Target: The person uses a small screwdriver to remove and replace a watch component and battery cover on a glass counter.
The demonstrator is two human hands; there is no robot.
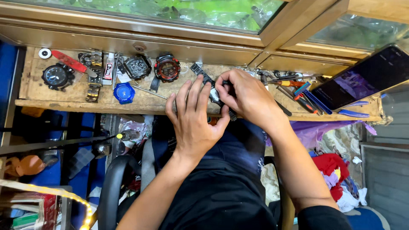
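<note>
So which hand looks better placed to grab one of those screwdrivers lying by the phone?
The right hand, probably. It pinches the black watch on the side nearest the screwdrivers, which lie just beyond its knuckles. The left hand sits on the far side and would have to cross over.

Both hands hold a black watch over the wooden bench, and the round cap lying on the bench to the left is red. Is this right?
Not quite. The head view shows the left hand and right hand on the black watch over the wooden bench, but the round cap is blue, not red.
</note>
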